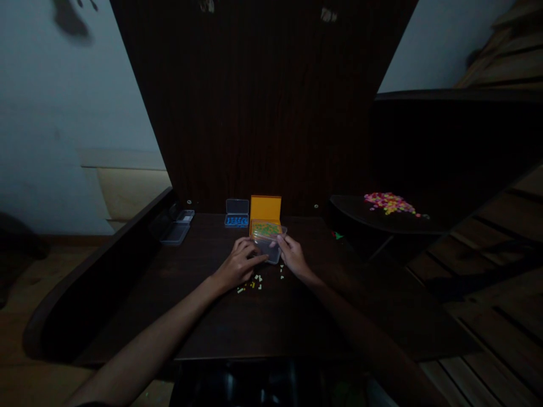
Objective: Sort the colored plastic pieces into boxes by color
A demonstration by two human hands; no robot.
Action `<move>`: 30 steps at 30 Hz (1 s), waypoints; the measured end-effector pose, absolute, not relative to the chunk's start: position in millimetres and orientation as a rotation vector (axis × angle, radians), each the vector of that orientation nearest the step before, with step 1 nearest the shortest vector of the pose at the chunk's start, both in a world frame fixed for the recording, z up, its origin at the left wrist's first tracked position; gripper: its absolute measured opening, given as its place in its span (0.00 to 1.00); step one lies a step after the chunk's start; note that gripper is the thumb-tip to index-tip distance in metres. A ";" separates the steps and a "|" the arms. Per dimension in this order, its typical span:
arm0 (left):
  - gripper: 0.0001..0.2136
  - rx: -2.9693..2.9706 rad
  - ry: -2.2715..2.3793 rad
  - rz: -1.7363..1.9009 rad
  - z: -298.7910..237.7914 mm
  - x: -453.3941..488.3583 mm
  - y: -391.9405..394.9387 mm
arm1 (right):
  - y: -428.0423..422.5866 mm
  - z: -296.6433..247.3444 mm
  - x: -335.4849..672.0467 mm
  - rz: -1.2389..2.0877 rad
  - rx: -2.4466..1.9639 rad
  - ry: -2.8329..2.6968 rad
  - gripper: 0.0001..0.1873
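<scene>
A clear plastic box (271, 252) is held between my two hands over the dark table. My left hand (240, 263) grips its left side, with the fingers curled over the edge. On the box's right side, my right hand (293, 257) pinches the rim between thumb and fingers. Right behind it stands an open yellow box (266, 207) with green and yellow small pieces in it, partly seen through the clear plastic. Small pale and yellow pieces (258, 278) lie loose on the table just below my left hand, and a few more pale ones (281, 272) below the box.
An open clear case of blue pieces (236, 221) stands left of the yellow box. Farther left lies another open clear case (175, 233) by the raised side panel (97, 277). Colourful pieces (390, 203) are heaped on a curved shelf (352, 210) at right. A green-and-red scrap (337, 235) lies below it.
</scene>
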State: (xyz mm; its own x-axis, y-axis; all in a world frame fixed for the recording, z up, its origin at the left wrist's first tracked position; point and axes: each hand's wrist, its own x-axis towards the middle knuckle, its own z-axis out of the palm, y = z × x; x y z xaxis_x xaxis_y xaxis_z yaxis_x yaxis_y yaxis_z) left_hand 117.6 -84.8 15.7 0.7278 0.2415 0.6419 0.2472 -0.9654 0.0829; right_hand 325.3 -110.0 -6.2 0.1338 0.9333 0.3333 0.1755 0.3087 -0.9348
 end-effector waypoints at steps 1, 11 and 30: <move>0.17 -2.889 -0.477 -1.162 17.1 118.3 -86.3 | -111.2 -2.9 325.3 0.782 -1.139 -1.296 0.28; 0.31 -3.062 -0.904 -1.776 31.6 122.2 -95.1 | -123.1 23.4 328.2 0.932 -1.190 -1.351 0.30; 0.46 -3.127 -1.296 -2.529 13.2 125.0 -73.0 | -128.7 35.4 376.4 1.098 -1.448 -2.184 0.22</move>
State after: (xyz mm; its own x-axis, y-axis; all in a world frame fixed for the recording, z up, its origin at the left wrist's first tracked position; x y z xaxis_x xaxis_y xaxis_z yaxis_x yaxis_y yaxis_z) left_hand 125.0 -73.0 13.2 0.3361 0.8621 0.3793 -0.1958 -0.3300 0.9235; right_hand 376.4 -128.7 35.4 -0.4473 0.8805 -0.1572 0.6516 0.2003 -0.7316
